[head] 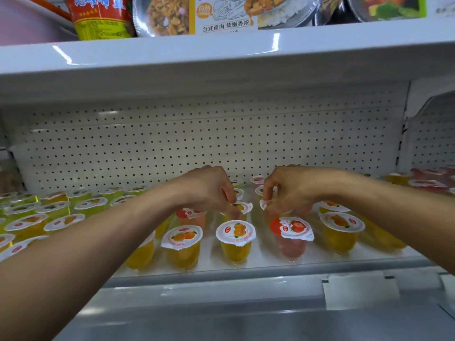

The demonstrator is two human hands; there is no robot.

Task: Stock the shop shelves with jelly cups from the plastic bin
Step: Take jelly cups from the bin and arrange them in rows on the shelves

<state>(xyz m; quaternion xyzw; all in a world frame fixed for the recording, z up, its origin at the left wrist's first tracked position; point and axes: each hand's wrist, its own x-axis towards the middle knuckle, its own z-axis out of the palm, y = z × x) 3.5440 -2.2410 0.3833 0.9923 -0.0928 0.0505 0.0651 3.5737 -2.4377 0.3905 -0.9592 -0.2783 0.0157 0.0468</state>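
Observation:
Both my hands reach over a white shop shelf [246, 267] stocked with rows of jelly cups. My left hand [211, 190] pinches the foil lid of an orange jelly cup [242, 207] in the second row. My right hand [293, 190] grips another jelly cup [267, 205] beside it, its body hidden under my fingers. In the front row stand an orange cup [235, 238], another orange cup [182, 244], a red cup [291, 236] and a yellow cup [341, 230]. The plastic bin is out of view.
Several yellow-green cups [56, 210] fill the shelf's left side, and red cups [428, 180] sit at the far right. A white pegboard [197, 143] backs the shelf. The shelf above [221, 52] carries a red noodle cup and boxed meals. A blank price tag [359, 289] hangs on the front rail.

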